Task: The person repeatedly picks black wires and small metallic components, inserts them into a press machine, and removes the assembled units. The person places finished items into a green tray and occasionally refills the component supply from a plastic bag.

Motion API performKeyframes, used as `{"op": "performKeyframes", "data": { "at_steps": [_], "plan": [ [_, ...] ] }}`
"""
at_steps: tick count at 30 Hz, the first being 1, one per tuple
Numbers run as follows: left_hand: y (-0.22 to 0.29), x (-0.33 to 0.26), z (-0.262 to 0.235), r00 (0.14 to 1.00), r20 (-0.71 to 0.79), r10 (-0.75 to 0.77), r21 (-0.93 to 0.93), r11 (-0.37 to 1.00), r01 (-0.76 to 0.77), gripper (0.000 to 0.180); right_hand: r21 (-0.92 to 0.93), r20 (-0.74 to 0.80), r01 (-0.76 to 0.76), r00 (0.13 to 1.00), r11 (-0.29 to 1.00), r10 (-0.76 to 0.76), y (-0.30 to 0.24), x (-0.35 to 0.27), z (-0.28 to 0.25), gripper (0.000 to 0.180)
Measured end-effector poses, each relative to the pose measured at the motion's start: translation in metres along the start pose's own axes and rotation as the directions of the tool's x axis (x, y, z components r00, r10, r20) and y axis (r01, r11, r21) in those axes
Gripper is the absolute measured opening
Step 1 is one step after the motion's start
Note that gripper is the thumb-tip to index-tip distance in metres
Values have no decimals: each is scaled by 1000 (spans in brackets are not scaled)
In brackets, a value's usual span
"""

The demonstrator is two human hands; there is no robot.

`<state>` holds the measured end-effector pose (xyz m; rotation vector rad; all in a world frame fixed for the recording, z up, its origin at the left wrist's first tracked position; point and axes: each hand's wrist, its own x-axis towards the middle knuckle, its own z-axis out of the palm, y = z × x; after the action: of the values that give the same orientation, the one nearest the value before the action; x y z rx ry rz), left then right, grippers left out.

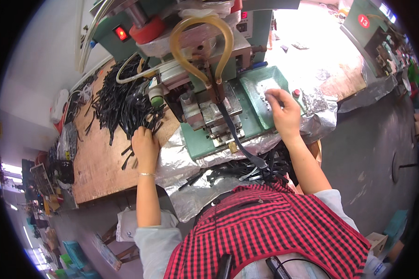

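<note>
Over at the left, my left hand (145, 143) has its fingers curled onto the near edge of a heap of black straps (121, 97); its fingertips are partly hidden there. My right hand (286, 114) is over a green tray (251, 90) holding small pale, shiny bits. Thumb and fingers are pinched together, and whatever is between them is too small to name. Between my hands stands a green press machine (209, 111). One black strap (235, 135) runs from its clamp down toward my lap, its end lying near more black straps (219, 174).
Silvery foil (177, 160) covers the table edge before the machine. A green button (157, 100) sits on the machine's left, a red button (296, 93) right of the tray. A yellowish hose (230, 39) loops above the clamp. Another machine (370, 37) stands at the far right.
</note>
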<state>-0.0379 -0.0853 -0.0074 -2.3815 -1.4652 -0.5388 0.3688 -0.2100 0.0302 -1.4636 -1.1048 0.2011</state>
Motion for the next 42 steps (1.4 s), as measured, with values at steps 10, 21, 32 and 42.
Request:
{"op": "performKeyframes", "data": {
  "at_steps": [10,21,32,42],
  "plan": [
    [-2,39,11,850,-183,-493,-593,745,305,16,-378,-86,90,988,921,-131,18,-32,-77,10],
    [73,53,-52,848,-141,-511,-963,268,1,10,104,54,250,965,963,-257,-73,11,-11,10],
    [115,37,-82,857,-169,-487,-958,286,-26,6,544,179,-140,983,827,49,-90,3,53,33],
    [182,33,-119,733,-594,332,-473,593,-652,32,513,398,-196,917,836,-29,-133,-3,15,58]
  ]
}}
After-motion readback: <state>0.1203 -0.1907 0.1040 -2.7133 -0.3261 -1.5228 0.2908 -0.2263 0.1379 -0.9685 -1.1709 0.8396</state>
